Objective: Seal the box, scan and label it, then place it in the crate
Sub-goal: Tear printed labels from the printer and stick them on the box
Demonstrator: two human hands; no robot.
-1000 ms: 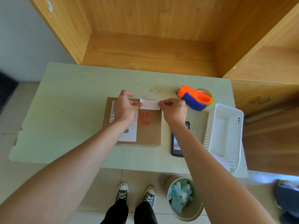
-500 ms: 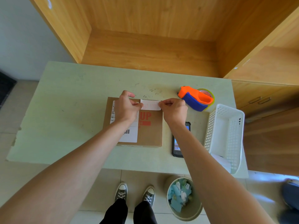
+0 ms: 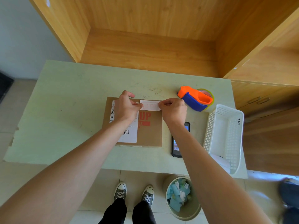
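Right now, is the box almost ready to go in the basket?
Nearly. The box lies closed with a big label on. The left hand and right hand hold a small label over its top edge. The white crate holds no box yet.

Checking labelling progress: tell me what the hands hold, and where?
A small label, pinched at its two short ends: left hand, right hand, above the box.

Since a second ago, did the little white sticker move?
No. The small white label sits at the cardboard box's far edge above the red UP print, pinched by the left hand and right hand.
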